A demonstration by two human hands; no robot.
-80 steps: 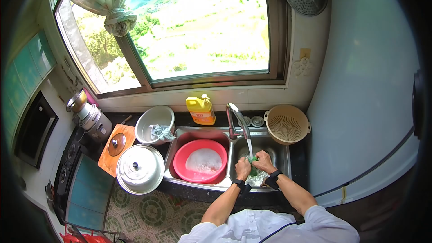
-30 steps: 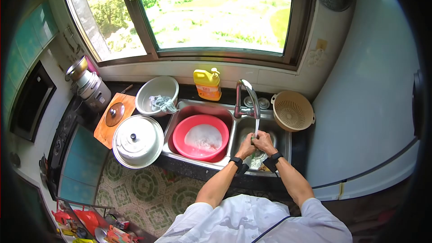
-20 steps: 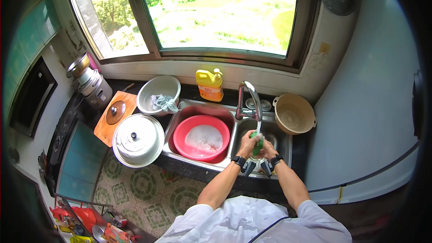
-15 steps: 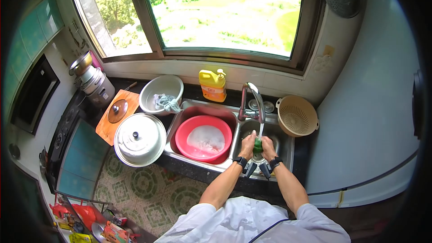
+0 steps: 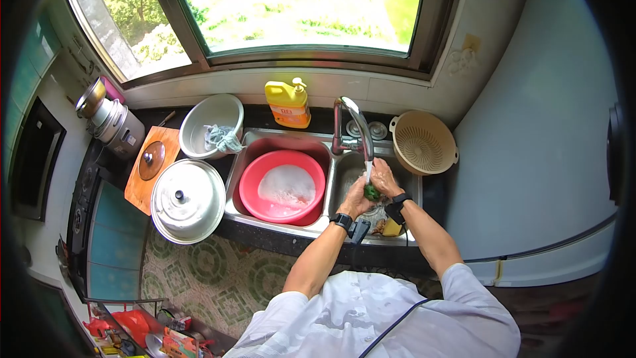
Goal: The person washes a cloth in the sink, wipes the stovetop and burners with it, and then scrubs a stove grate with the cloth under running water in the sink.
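Holding hand: left hand [image 5: 356, 201], curled around a green item [image 5: 371, 193]
Right hand [image 5: 384, 178]: bent beside it; exact grip cannot be told
Green item: under the water stream [image 5: 368, 170], over the right sink bowl [image 5: 343, 174]
Red basin [image 5: 249, 189]: foamy, inside the left sink bowl [image 5: 262, 144]
Pump jug [image 5: 289, 105]: below the window [image 5: 305, 13]

No txt or nos. legible. Yellow plastic pump-top jug [image 5: 281, 95] w/ orange front label [image 5: 291, 119]: reddish marks across label's upper pt., too sm. & blurry to read.
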